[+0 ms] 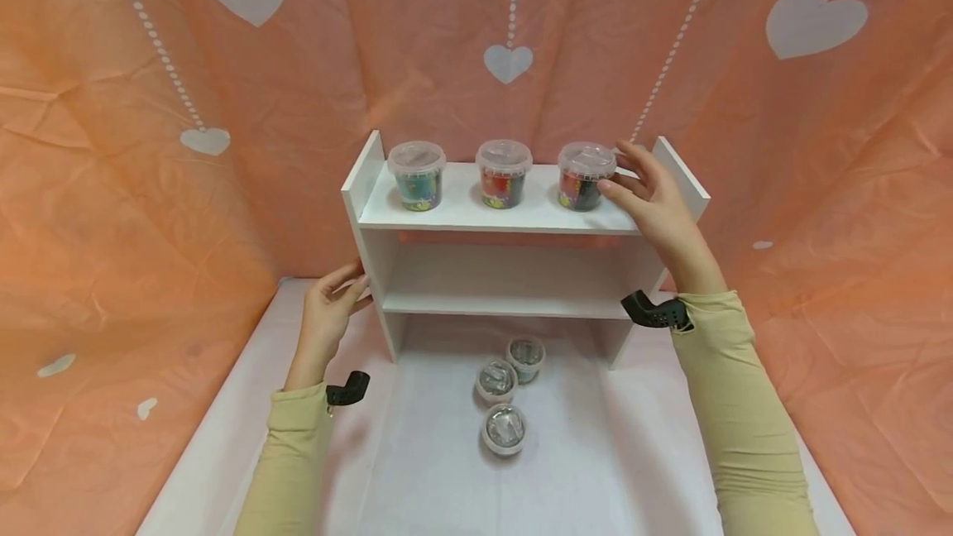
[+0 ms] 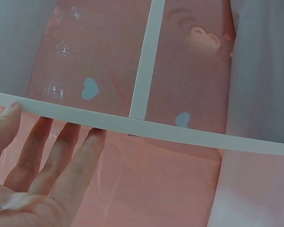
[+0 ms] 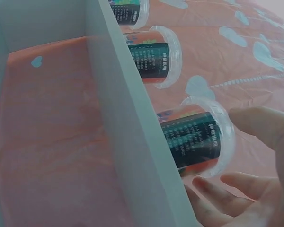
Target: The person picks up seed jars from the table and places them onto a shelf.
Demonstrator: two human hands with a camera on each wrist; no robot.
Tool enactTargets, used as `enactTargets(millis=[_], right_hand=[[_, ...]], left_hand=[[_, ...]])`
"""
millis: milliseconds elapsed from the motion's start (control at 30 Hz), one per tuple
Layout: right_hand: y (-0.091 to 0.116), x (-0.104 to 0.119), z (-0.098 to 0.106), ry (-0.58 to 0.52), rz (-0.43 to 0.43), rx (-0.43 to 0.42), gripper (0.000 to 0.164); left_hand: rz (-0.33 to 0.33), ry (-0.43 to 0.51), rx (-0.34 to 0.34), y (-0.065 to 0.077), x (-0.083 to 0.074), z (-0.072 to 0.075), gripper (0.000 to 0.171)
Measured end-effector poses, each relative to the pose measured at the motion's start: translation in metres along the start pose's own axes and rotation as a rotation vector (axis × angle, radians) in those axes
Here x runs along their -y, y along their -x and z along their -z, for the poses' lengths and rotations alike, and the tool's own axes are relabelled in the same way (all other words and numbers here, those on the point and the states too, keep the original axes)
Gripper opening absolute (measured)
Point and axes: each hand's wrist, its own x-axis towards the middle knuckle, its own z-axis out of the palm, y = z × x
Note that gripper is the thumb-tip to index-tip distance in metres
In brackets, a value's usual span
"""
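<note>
A white two-tier shelf unit (image 1: pixel 506 275) stands against the back drape. My left hand (image 1: pixel 328 308) touches the outer face of its left side panel; in the left wrist view the straight fingers (image 2: pixel 66 151) meet the panel edge, with the thumb at its front. On the top board stand three clear-lidded plastic tubs: a teal one (image 1: pixel 419 184), a red one (image 1: pixel 503 180) and a red-and-black one (image 1: pixel 581 180) at the right. My right hand (image 1: pixel 658 209) is at this last tub, its thumb and fingers spread loosely about the lid (image 3: pixel 222 137).
Three tubs with grey tops stand on the white table: a front one (image 1: pixel 504 430), a middle one (image 1: pixel 495 380) and a rear one (image 1: pixel 526 358), below and before the lower board (image 1: pixel 506 288). An orange drape (image 1: pixel 447 40) with white hearts closes off the back and sides.
</note>
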Motion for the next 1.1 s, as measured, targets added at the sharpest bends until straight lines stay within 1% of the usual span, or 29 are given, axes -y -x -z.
enactTargets(millis=[233,400,533,767,967,1100], right_hand=[[0.011,0.0,0.004,-0.027,0.029,-0.005,0.071],[0.017,-0.002,0.008,-0.035,0.051,-0.015,0.068],[0.022,-0.004,0.009,-0.056,0.088,-0.032,0.064],[0.033,-0.007,0.009,-0.129,0.184,-0.064,0.053],[0.045,-0.008,0.01,-0.14,0.21,-0.077,0.05],[0.052,-0.009,0.009,-0.171,0.246,-0.061,0.049]], left_hand=[[-0.021,0.006,0.006,0.001,0.0,0.001,0.04],[-0.012,0.017,0.005,0.0,0.0,0.0,0.04],[-0.002,0.009,0.002,0.0,0.0,0.0,0.04],[0.005,-0.008,0.012,0.0,0.001,0.001,0.041],[0.017,-0.03,0.017,0.001,0.0,0.002,0.042],[0.017,-0.037,0.023,0.001,-0.001,0.002,0.042]])
